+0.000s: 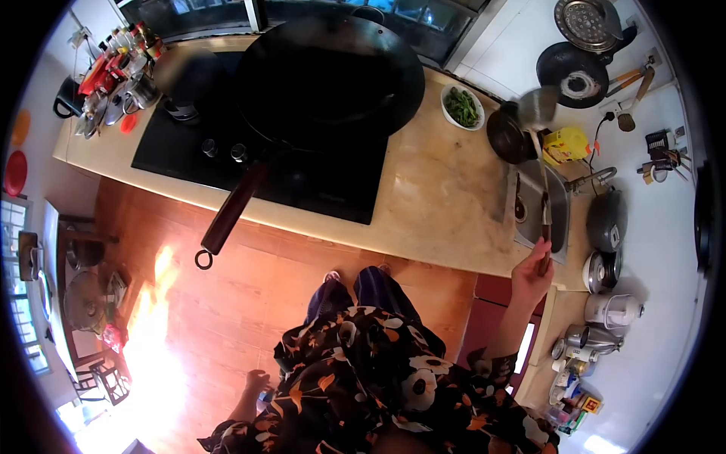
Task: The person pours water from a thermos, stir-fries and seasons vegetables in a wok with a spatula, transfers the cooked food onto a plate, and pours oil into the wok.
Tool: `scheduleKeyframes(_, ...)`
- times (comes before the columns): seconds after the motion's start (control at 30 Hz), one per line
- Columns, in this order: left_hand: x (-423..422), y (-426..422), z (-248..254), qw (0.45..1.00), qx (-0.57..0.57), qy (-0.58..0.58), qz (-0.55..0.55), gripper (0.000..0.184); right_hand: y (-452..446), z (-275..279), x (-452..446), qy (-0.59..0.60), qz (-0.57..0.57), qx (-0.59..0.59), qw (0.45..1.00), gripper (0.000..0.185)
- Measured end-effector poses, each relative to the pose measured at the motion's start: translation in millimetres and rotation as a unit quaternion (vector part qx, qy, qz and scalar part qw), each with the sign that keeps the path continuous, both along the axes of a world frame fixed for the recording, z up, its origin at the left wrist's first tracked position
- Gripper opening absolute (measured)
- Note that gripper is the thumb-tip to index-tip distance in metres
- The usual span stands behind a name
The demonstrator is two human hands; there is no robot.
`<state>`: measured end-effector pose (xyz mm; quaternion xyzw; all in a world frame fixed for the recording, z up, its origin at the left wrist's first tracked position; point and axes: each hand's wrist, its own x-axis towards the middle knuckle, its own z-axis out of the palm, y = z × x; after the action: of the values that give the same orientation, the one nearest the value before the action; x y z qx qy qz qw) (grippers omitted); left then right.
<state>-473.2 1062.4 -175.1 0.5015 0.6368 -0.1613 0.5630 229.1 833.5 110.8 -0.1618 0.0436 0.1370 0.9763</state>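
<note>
My right hand (532, 275) is wrapped around the handle of a long ladle (538, 110), raised over the sink side of the counter. Motion blurs the ladle's round metal head, which appears in front of a small dark pot (508, 135). Down at my left side hangs my left hand (257, 383), its fingers loosely apart and nothing visible in them. A large black wok (325, 83) sits on the black stove (318, 185), its long brown handle pointing toward me. Green vegetables (463, 108) fill a white bowl (449, 117) right of the wok.
The sink (560, 227) with its faucet (597, 175) lies at the right, near a yellow container (566, 144). Pans (572, 74) hang on the wall. Bottles (125, 41) and a kettle (141, 91) stand left of the stove. A rice cooker (609, 311) is at the far right.
</note>
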Motion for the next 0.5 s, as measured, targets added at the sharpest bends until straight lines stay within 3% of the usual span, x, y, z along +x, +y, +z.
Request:
scheduleKeyframes(0.07,2,8,2,0.997,-0.038,-0.044,-0.052,0.035,5,21,-15,-0.037,-0.091,-0.045,0.994,0.041)
scheduleKeyframes(0.1,4,16,1,0.993,-0.054,-0.065,-0.079,0.035,11,32,-12,-0.064,-0.017,0.012,0.998,0.039)
scheduleKeyframes(0.13,12,33,0,0.994,-0.055,-0.071,-0.056,0.034,33,45,-11,-0.156,0.018,-0.019,0.987,0.038)
scheduleKeyframes(0.2,41,73,-7,0.996,-0.043,-0.072,0.04,0.032,103,76,-33,-0.337,-0.004,-0.212,0.917,0.034)
scheduleKeyframes(0.27,91,114,17,0.989,0.046,-0.131,0.058,0.032,162,86,-51,-0.515,0.012,-0.399,0.759,0.025)
scheduleKeyframes(0.3,111,127,33,0.99,0.042,-0.133,0.024,0.032,192,93,-58,-0.62,0.028,-0.392,0.679,0.023)
scheduleKeyframes(0.37,144,137,56,0.964,0.092,-0.223,0.113,0.033,243,91,-64,-0.768,0.074,-0.319,0.551,0.021)
scheduleKeyframes(0.4,144,131,54,0.966,0.086,-0.224,0.097,0.033,249,104,-71,-0.784,0.139,-0.432,0.423,0.011)
scheduleKeyframes(0.43,135,121,47,0.958,0.069,-0.252,0.118,0.034,264,112,-78,-0.623,0.316,-0.551,0.456,0.007)
scheduleKeyframes(0.47,122,109,39,0.949,0.052,-0.278,0.141,0.035,272,95,-72,-0.766,0.192,-0.509,0.344,0.028)
scheduleKeyframes(0.5,102,92,29,0.946,-0.006,-0.263,0.189,0.032,278,89,-72,-0.763,0.22,-0.504,0.341,0.028)
